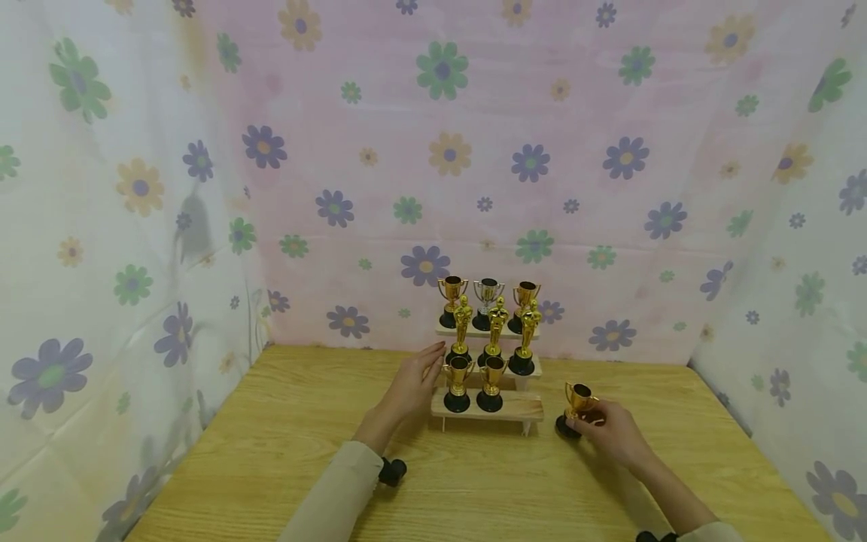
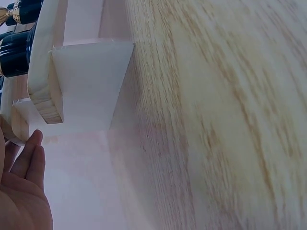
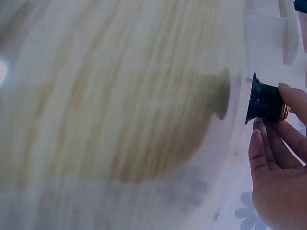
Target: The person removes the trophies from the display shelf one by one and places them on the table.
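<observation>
A gold trophy cup (image 1: 578, 400) with a black base is pinched in my right hand (image 1: 615, 435), to the right of the tiered wooden stand (image 1: 486, 406). In the right wrist view its black base (image 3: 265, 100) hangs above the table, apart from the surface. My left hand (image 1: 411, 382) reaches to the stand's left side with fingers fairly straight; in the left wrist view the fingertips (image 2: 34, 139) are at the end of a shelf. On the lowest shelf stand two gold trophy cups (image 1: 457, 382). Gold statuettes (image 1: 497, 325) fill the middle shelf.
On the top shelf are two gold cups with a silver trophy cup (image 1: 487, 295) between them. The stand rests on a wood-grain table (image 1: 305, 421), with a flowered cloth (image 1: 379, 98) behind it and at both sides.
</observation>
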Action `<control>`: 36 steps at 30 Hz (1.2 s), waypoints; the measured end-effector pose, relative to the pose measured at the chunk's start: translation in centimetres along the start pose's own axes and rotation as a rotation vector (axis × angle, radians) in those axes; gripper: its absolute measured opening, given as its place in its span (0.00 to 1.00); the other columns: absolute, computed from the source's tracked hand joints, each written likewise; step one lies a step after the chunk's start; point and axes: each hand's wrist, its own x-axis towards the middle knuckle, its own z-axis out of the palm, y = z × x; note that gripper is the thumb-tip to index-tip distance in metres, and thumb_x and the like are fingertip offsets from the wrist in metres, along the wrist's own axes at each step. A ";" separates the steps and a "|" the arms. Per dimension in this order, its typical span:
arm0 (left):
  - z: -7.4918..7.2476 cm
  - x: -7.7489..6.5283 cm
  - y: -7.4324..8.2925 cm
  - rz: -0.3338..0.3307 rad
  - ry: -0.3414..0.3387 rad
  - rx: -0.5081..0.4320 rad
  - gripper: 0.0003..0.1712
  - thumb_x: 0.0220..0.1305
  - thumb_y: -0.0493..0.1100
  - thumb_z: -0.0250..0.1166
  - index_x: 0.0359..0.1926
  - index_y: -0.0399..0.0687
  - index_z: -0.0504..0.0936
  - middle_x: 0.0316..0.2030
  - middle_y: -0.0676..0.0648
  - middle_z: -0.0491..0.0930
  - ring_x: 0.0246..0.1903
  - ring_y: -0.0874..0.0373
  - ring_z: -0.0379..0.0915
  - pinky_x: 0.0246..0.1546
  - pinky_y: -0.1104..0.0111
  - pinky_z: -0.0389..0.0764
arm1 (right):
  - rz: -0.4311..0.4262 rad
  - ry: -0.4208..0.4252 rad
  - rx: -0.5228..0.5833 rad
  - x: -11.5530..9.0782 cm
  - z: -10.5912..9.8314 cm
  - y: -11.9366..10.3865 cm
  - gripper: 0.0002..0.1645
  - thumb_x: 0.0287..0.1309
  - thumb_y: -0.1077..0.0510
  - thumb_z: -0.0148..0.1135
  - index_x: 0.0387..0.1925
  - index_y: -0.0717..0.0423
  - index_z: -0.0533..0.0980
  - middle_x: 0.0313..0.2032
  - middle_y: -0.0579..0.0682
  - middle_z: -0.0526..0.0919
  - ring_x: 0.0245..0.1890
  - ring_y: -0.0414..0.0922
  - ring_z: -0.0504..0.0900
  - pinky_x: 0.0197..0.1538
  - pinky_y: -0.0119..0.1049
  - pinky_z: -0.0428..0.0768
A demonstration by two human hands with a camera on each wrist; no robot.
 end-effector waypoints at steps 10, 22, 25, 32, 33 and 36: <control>0.0 0.0 0.0 -0.003 -0.008 -0.010 0.22 0.74 0.44 0.46 0.65 0.42 0.69 0.65 0.45 0.65 0.65 0.52 0.59 0.63 0.58 0.63 | 0.015 -0.007 0.004 0.1 0.2 0.5 0.22 0.52 0.49 0.68 0.42 0.61 0.79 0.39 0.52 0.82 0.38 0.47 0.81 0.40 0.39 0.81; 0.0 -0.1 -0.2 0.014 -0.020 -0.005 0.23 0.75 0.46 0.44 0.65 0.41 0.68 0.66 0.44 0.64 0.65 0.51 0.59 0.63 0.58 0.64 | 0.011 -0.032 0.040 -0.1 0.6 0.6 0.19 0.51 0.52 0.70 0.40 0.60 0.80 0.36 0.51 0.83 0.37 0.46 0.81 0.40 0.39 0.80; 0.0 -0.1 -0.3 0.010 -0.023 0.001 0.24 0.75 0.47 0.44 0.65 0.42 0.68 0.66 0.47 0.64 0.65 0.52 0.59 0.63 0.59 0.63 | 0.021 -0.034 0.042 -0.2 0.6 0.7 0.20 0.51 0.52 0.70 0.41 0.61 0.79 0.37 0.51 0.83 0.38 0.46 0.81 0.39 0.39 0.80; -0.1 -0.1 -0.1 0.018 -0.018 -0.006 0.23 0.75 0.46 0.45 0.65 0.42 0.68 0.66 0.45 0.64 0.65 0.51 0.59 0.63 0.58 0.64 | 0.019 -0.025 0.041 -0.4 0.2 0.4 0.20 0.51 0.52 0.70 0.41 0.61 0.78 0.37 0.52 0.83 0.38 0.47 0.81 0.38 0.38 0.80; -0.2 -0.1 0.0 0.014 -0.017 -0.009 0.23 0.75 0.46 0.45 0.65 0.42 0.68 0.66 0.45 0.64 0.65 0.51 0.59 0.63 0.58 0.64 | 0.011 -0.024 0.034 -0.5 0.1 0.4 0.20 0.51 0.51 0.70 0.41 0.61 0.78 0.36 0.52 0.82 0.38 0.47 0.81 0.38 0.37 0.80; -0.2 -0.1 0.1 0.023 -0.009 -0.017 0.23 0.74 0.44 0.45 0.64 0.38 0.68 0.65 0.42 0.64 0.65 0.50 0.59 0.63 0.57 0.64 | -0.003 -0.019 0.017 -0.8 -0.2 0.3 0.18 0.51 0.51 0.70 0.40 0.58 0.78 0.36 0.51 0.82 0.37 0.46 0.80 0.38 0.36 0.80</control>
